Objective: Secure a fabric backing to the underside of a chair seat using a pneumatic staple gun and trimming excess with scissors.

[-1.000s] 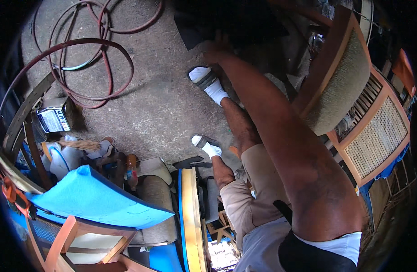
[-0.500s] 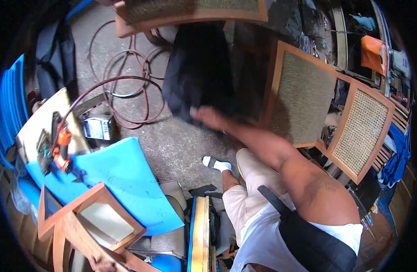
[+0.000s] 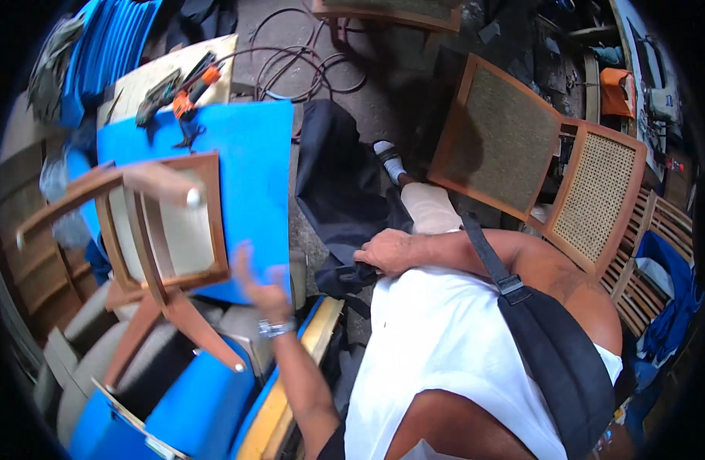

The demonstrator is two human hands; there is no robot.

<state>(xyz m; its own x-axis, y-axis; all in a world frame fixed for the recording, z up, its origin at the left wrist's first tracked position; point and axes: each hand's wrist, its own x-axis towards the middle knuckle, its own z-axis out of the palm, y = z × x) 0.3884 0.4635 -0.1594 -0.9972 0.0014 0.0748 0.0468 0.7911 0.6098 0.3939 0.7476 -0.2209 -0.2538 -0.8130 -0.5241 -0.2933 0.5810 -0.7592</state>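
My right hand (image 3: 387, 251) is closed on a black cloth (image 3: 333, 176), which hangs in folds in front of my body and down toward the floor. To the left, my left hand (image 3: 262, 287), smeared a little by motion, has its fingers apart and holds nothing. It is beside an upturned wooden chair frame (image 3: 159, 299) with white-tipped legs and a pale seat panel. That chair lies partly over a blue sheet (image 3: 264, 165).
An orange-and-black air tool (image 3: 193, 98) lies at the sheet's far edge, near a coiled red hose (image 3: 322, 65). On the right stands a wooden chair (image 3: 506, 138) with a woven cane back. Grey cushions (image 3: 149, 356) are stacked at lower left.
My right hand has drawn the black cloth back toward my body. My left hand has come off the upturned chair and moved in beside it. The view has shifted leftward.
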